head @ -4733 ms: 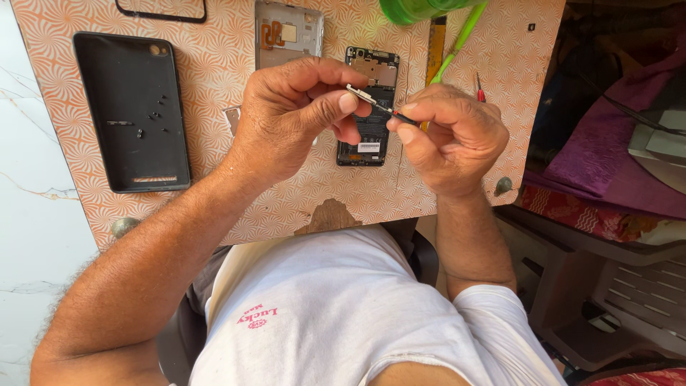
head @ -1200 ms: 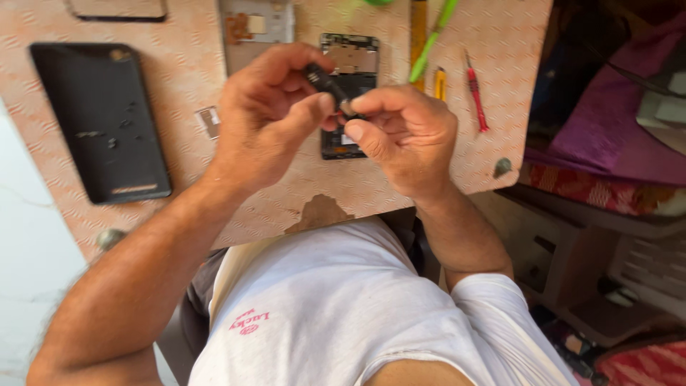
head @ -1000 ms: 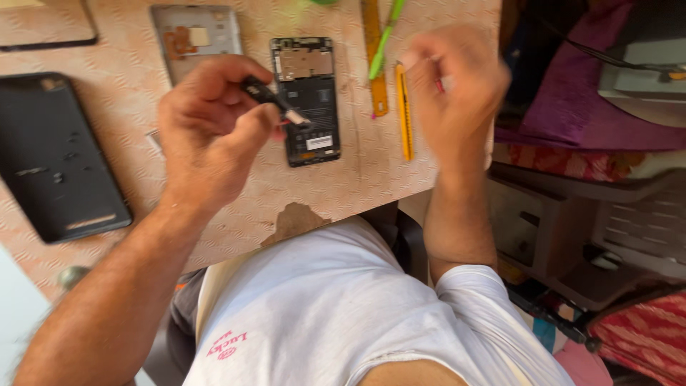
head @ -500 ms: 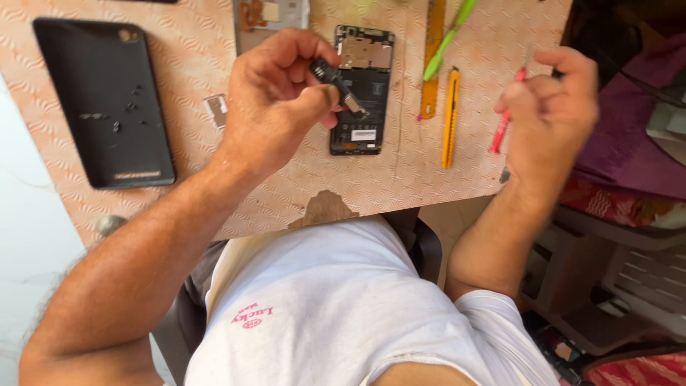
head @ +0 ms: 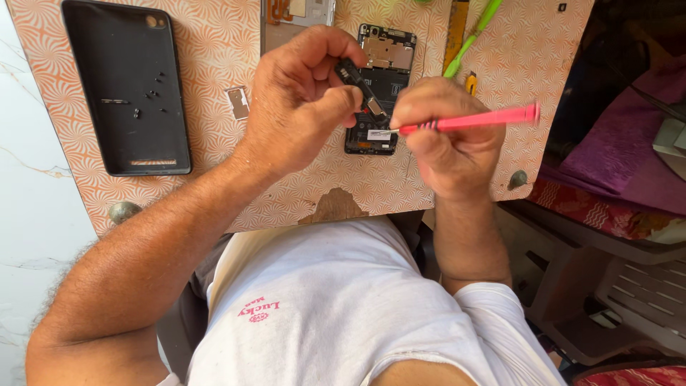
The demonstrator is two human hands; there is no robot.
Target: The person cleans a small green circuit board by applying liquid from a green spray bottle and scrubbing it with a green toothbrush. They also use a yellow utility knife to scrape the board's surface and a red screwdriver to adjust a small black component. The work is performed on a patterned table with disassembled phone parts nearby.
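Table (head: 214, 43): orange swirl-pattern top, fills upper half of view; worn chip in the near edge at 6 o'clock of the hands.
Back cover (head: 125, 86): black phone shell, lying inside-up at 9 o'clock of left hand, well apart from it; a few tiny screws sit in it.
Left hand (head: 300, 107): mid-frame, curled, thumb + forefinger pinched shut on a small black part; other fingers folded in.
Right hand (head: 450, 136): at 3 o'clock of left hand, just beside it; closed in a fist-like grip round the pink screwdriver.
Phone (head: 379, 78): opened body w/ board exposed, flat on table under both hands, partly hidden by them.
Screwdriver (head: 471, 120): pink handle points to 3 o'clock, metal tip to 9 o'clock, tip meets the small part.
Frame (head: 300, 11): grey metal phone frame at 12 o'clock of left hand, cut by top edge.
Green tool (head: 471, 36): slim, at 1 o'clock of right hand, beside a yellow ruler (head: 456, 28).
Small part (head: 357, 82): black strip w/ metal end, held above phone, tilted.
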